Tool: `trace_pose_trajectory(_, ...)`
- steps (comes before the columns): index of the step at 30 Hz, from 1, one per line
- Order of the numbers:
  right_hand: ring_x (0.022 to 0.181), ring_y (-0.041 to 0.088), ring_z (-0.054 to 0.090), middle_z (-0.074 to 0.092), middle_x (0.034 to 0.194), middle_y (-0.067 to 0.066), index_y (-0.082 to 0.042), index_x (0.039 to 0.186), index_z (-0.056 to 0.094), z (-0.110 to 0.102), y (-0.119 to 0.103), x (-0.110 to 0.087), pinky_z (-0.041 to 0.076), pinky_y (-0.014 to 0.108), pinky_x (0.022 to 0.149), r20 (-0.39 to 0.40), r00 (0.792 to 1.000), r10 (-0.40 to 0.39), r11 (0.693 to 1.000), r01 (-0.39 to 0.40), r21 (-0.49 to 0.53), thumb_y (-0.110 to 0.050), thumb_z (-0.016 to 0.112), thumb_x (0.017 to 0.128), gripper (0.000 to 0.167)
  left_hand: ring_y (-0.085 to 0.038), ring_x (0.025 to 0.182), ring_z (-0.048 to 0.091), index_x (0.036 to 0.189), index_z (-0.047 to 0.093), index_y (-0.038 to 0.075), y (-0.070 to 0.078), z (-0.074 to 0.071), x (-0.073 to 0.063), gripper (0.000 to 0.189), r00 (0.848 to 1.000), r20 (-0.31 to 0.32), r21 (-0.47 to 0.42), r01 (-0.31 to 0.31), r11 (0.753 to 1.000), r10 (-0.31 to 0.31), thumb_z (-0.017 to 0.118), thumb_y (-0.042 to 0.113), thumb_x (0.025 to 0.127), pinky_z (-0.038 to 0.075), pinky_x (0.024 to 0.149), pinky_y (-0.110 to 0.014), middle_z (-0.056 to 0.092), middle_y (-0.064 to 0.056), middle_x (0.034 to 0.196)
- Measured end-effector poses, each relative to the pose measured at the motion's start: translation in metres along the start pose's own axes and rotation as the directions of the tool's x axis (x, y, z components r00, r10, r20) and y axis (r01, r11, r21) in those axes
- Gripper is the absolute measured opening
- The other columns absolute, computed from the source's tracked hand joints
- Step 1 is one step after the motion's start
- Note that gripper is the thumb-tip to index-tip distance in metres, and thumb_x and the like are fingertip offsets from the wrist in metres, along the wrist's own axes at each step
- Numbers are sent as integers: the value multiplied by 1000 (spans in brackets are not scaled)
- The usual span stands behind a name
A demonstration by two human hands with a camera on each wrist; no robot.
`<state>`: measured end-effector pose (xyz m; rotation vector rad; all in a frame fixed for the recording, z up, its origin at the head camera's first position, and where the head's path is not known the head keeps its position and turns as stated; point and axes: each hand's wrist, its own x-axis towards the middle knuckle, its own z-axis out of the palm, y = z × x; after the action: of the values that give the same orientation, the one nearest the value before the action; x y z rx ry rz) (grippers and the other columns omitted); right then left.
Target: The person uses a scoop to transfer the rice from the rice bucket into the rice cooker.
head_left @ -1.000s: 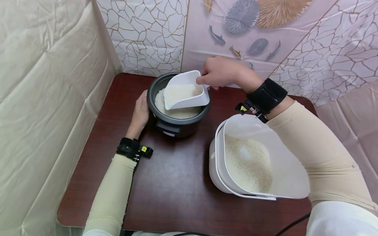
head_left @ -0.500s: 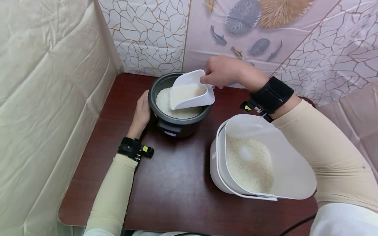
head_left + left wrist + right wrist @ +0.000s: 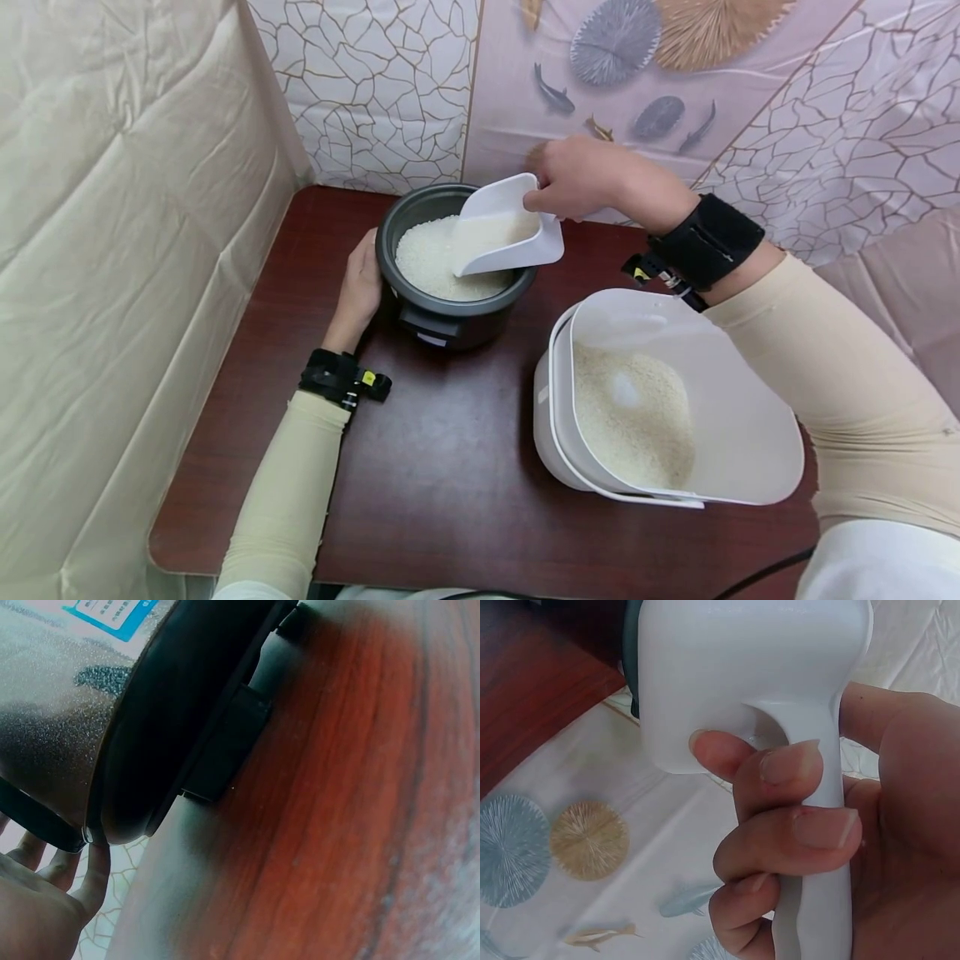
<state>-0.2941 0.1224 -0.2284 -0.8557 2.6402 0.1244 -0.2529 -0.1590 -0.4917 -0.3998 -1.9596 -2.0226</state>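
My right hand [image 3: 581,175] grips the handle of a white scoop [image 3: 546,247], fingers curled round it in the right wrist view. The scoop holds rice and tilts left, its lip down at the rice [image 3: 423,250] inside a dark rice cooker [image 3: 468,332]. The cooker stands lidless, with a mound of white rice in its pot. My left hand [image 3: 358,287] rests against the cooker's left side. In the left wrist view, the fingers [image 3: 96,874] of that hand reach out fairly straight to the side handle and lower edge of the silvery body.
A white rice bin [image 3: 557,442] with rice inside stands at the right of the dark red table [image 3: 435,483], its lid off and carry handle lowered. Patterned cloth [image 3: 382,100] hangs behind the table, pale cloth [image 3: 150,250] on the left. A black cable [image 3: 765,575] lies at the front right.
My right hand has drawn the scoop to the right across the cooker, and more rice shows in the pot. The left hand and the cooker have stayed in place.
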Motion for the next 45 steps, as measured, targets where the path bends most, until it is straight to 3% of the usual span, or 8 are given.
trace_pose_trajectory(6, 57, 18, 59, 63, 69, 4, -7, 88, 63, -2, -2, -4, 41, 34, 61, -17, 1000, 20, 999, -21, -31, -25, 52, 98, 24, -19, 134, 54, 145, 60, 2, 0, -1, 0, 47, 1000, 0, 0, 5, 1000, -5, 31, 27, 119, 39, 116, -36, 62, -14, 142)
trace_pose_trajectory(11, 71, 25, 53, 54, 78, 6, -7, 109, 58, -4, -4, -8, 37, 36, 63, -19, 999, 44, 997, -45, -66, -27, 52, 98, 23, -19, 133, 54, 145, 60, 2, 0, -1, 0, 47, 1000, 1, -4, 4, 1000, -4, 32, 27, 119, 39, 115, -36, 62, -14, 141)
trace_pose_trajectory(16, 78, 27, 52, 47, 71, 2, -9, 86, 59, -7, -6, -13, 37, 38, 62, 3, 990, 144, 983, -142, -114, -35, 52, 100, 30, -17, 131, 54, 146, 60, 1, 1, 0, -1, 46, 1000, 11, -14, 6, 1000, -6, 30, 24, 119, 40, 114, -35, 63, -12, 140)
trace_pose_trajectory(19, 88, 30, 55, 55, 78, 4, -9, 88, 65, -9, -7, -15, 43, 44, 65, 7, 983, 183, 975, -181, -129, -38, 51, 101, 35, -17, 130, 54, 144, 60, -1, 2, 1, -1, 45, 1000, 13, -23, 4, 1000, -4, 30, 21, 118, 40, 113, -35, 63, -13, 138)
trace_pose_trajectory(22, 97, 33, 58, 64, 89, 8, -9, 108, 69, -10, -8, -19, 47, 50, 67, -7, 981, 192, 972, -192, -133, -37, 51, 100, 34, -17, 129, 55, 143, 60, -2, 1, 0, 0, 44, 1000, 10, -27, 5, 1000, -5, 31, 20, 118, 40, 113, -35, 63, -14, 137)
trace_pose_trajectory(24, 96, 33, 58, 64, 89, 9, -9, 102, 70, -10, -8, -21, 48, 51, 66, -28, 979, 200, 969, -202, -143, -36, 51, 99, 33, -16, 129, 55, 143, 60, -2, 2, 0, -1, 45, 1000, 8, -23, 7, 1000, -7, 31, 21, 118, 40, 113, -34, 63, -13, 137)
trace_pose_trajectory(36, 78, 37, 62, 64, 82, 18, -5, 87, 70, -6, -24, -40, 50, 57, 54, -260, 951, 168, 950, -226, -215, -26, 61, 92, 23, -19, 132, 54, 145, 61, 5, 0, 0, -2, 47, 1000, -1, -11, 19, 1000, -19, 33, 31, 118, 40, 115, -35, 63, -12, 139)
trace_pose_trajectory(45, 60, 39, 58, 62, 64, 16, -3, 70, 63, 11, -43, -47, 51, 57, 50, -501, 865, 3, 918, -201, -341, -9, 59, 88, 19, -20, 134, 53, 146, 61, 5, 3, 0, -2, 46, 1000, 0, -3, 26, 1000, -26, 33, 28, 118, 39, 115, -36, 62, -12, 141)
